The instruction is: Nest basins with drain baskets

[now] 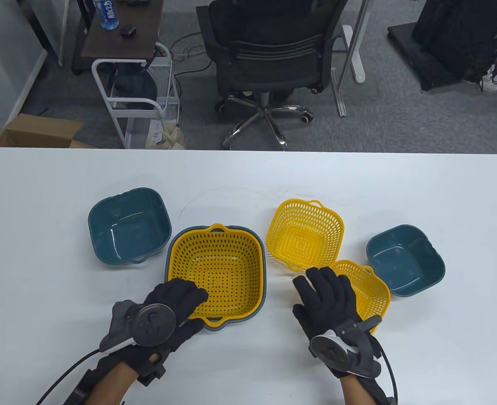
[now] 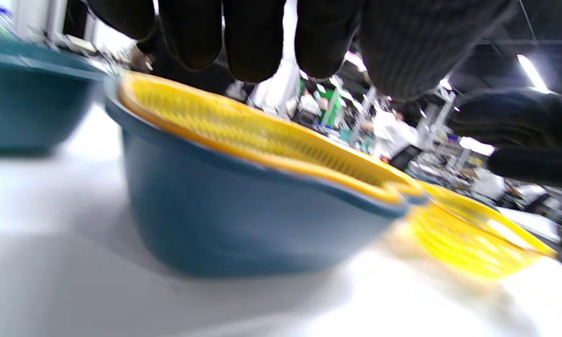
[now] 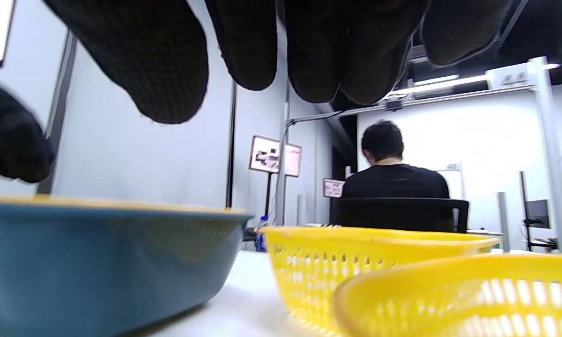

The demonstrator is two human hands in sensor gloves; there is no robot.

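A large yellow drain basket (image 1: 216,270) sits nested inside a large blue basin (image 1: 265,270) at the table's middle. My left hand (image 1: 191,310) is open, and its fingers (image 2: 253,42) hang just over the near left corner of that basket's rim (image 2: 262,135) without gripping it. My right hand (image 1: 311,291) is open with fingers (image 3: 159,61) spread. It hovers between the large basin and a small yellow basket (image 1: 368,293), covering that basket's left edge. A medium yellow basket (image 1: 305,234) stands behind the right hand. A medium blue basin (image 1: 128,225) stands at the left and a small blue basin (image 1: 404,259) at the right, both empty.
The white table (image 1: 248,177) has its far edge at mid-frame. Beyond it are an office chair (image 1: 269,55), a white wire cart (image 1: 138,97) and a cardboard box (image 1: 37,130) on the floor.
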